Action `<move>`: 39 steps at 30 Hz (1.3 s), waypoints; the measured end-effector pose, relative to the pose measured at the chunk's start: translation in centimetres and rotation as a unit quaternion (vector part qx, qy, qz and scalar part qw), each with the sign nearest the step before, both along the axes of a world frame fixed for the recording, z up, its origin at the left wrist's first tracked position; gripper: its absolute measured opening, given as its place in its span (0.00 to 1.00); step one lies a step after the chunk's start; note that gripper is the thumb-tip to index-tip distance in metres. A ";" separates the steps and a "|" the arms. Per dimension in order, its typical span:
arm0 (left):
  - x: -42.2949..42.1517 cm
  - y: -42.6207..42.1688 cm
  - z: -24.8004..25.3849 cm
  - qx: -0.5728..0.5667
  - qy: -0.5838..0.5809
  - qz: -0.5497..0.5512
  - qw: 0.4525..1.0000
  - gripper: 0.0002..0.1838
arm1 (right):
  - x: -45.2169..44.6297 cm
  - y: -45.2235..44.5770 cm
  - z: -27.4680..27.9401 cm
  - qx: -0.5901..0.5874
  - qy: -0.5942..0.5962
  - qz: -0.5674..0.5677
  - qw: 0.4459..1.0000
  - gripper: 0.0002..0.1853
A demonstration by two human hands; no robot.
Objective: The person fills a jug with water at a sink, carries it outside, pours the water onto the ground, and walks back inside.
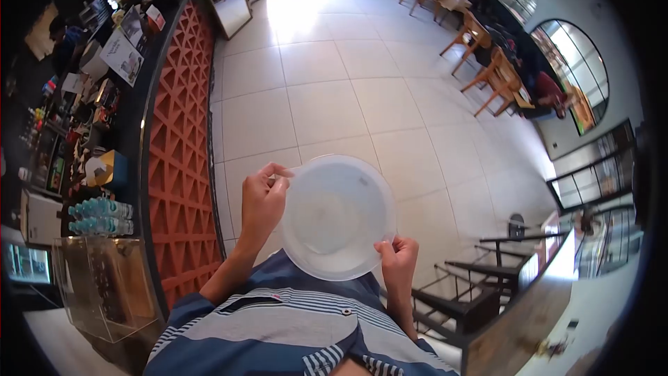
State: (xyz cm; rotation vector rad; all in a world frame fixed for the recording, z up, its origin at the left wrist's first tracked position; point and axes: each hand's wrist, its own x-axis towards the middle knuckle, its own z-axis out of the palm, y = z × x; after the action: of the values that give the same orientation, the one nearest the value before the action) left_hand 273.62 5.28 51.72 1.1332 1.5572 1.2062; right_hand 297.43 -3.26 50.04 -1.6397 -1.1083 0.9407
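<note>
A round, whitish translucent plastic tub (327, 216) is held out in front of my waist, above the tiled floor. I look down into it; a cloudy pale patch shows at its bottom, and I cannot tell whether that is liquid or the base. My left hand (266, 191) pinches the upper left of the rim. At the lower right, my right hand (397, 259) grips the rim with the thumb on top and the fingers curled beneath.
On my left runs a counter with a red lattice front (182, 160), bearing water bottles (101, 216) and a clear acrylic box (108, 285). Wooden chairs (495, 80) and seated people line the right wall. Dark stools (459, 299) stand close by at lower right.
</note>
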 end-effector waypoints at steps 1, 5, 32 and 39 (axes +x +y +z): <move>0.6 2.5 0.0 0.000 0.002 0.012 1.000 0.09 | 1.0 3.4 0.3 -0.003 -0.002 0.025 1.000 0.11; 2.4 12.2 -0.2 -0.005 -0.014 0.083 0.996 0.08 | 3.6 17.5 1.8 -0.007 -0.018 0.101 0.995 0.11; 6.1 95.9 -2.2 0.005 0.051 0.160 0.986 0.08 | 7.3 104.2 -1.3 -0.015 0.016 0.165 0.986 0.12; 5.7 116.9 -0.5 0.010 0.017 0.215 0.976 0.08 | 6.6 128.5 0.7 0.024 -0.018 0.217 0.976 0.12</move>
State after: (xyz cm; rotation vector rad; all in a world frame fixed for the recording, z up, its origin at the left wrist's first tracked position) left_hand 279.32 122.19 51.25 0.8540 1.8828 1.4910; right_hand 304.05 125.20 50.69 -1.4038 -1.5398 1.1522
